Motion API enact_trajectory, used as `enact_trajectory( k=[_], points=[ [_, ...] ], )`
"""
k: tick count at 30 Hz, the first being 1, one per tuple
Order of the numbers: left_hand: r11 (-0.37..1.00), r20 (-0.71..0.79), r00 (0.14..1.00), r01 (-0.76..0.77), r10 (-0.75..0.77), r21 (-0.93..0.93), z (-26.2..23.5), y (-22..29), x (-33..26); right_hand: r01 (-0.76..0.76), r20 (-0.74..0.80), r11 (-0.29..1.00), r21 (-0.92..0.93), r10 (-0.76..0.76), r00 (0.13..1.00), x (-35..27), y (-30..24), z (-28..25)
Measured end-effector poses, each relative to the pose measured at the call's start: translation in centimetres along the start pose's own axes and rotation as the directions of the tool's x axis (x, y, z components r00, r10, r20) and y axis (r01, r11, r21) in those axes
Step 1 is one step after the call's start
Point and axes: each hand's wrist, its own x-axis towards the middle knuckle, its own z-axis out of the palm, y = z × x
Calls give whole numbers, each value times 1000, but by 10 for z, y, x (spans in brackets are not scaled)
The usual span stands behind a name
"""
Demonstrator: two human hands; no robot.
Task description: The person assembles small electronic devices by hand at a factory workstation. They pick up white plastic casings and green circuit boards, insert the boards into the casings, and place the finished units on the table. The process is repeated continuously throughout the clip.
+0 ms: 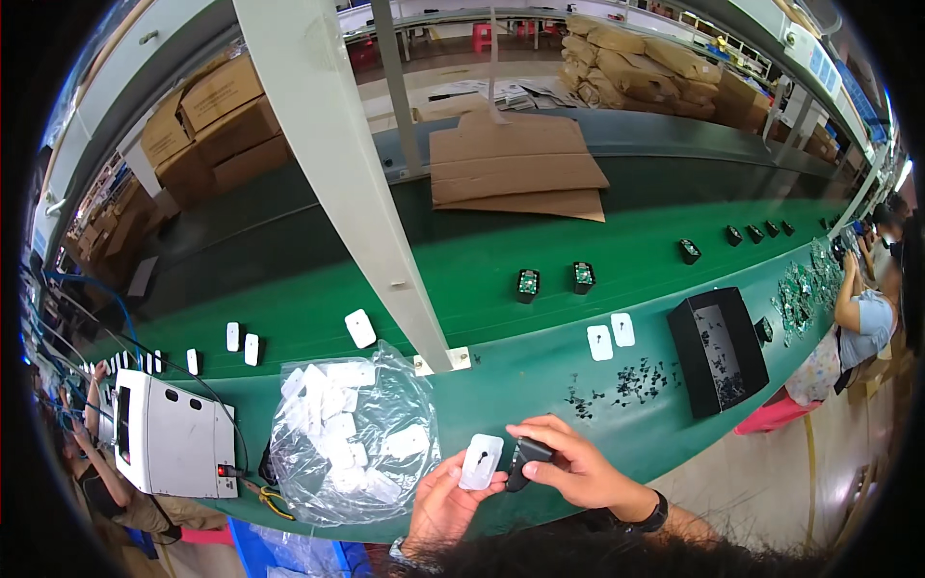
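Observation:
My left hand (445, 505) holds up a white plastic cover (481, 462) with rounded corners and a small black part in its middle. Beside it, my right hand (578, 467) grips a black plastic housing (526, 462), its edge turned toward the cover; the two pieces are close together, and whether they touch I cannot tell. Two more white covers (599, 342) lie on the green bench ahead of my hands. Small black parts (644, 381) are scattered just right of them. To the left, a clear plastic bag (289, 462) spreads open with many white covers (339, 424) in it.
A black box (688, 358) with small black parts stands at right, near a pile of green circuit boards (807, 294). Black housings with boards (528, 285) and white pieces (359, 328) sit along the green belt. A white machine (178, 438) and a post (337, 164) stand left. Co-workers (862, 308) sit at both sides.

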Motion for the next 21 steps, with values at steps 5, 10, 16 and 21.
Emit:
enact_trajectory(
  k=[5,10,16,21],
  points=[
    [997,26,998,-53,54,-60,0,-3,0,-92,-66,971,221,109,992,-8,-9,3],
    [991,-45,992,-116,120,72,-5,-11,0,13,-131,997,71,-4,991,-2,5,12],
    [970,-107,973,-187,205,154,-13,-23,-3,52,-153,975,-216,-87,984,6,1,24],
    [936,-64,970,-209,236,283,-15,-23,-5,49,-123,970,-238,-80,989,10,-2,25]
  ],
)
